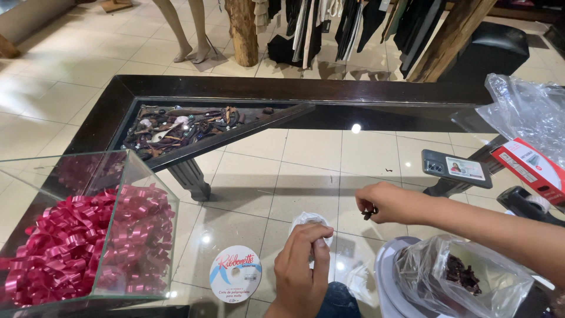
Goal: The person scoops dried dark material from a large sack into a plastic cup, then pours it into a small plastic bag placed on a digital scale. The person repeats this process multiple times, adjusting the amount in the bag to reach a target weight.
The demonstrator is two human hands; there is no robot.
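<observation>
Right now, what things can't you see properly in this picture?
- The tiny dark thing pinched in the right hand: too small to tell, fingers cover it.
- The small white packet: mostly hidden behind the left hand.
- The dark pieces in the clear plastic bag: blurred by crinkled plastic.
- The grey round tray under that bag: cut off by the bottom edge.
- The black tape dispenser: cut off at the right edge.

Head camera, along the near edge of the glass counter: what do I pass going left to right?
Glass box of pink ribbon bows → round white ribbon spool → left hand pinching a small white bag → right hand holding a small dark piece → clear bag of dark pieces.
</observation>
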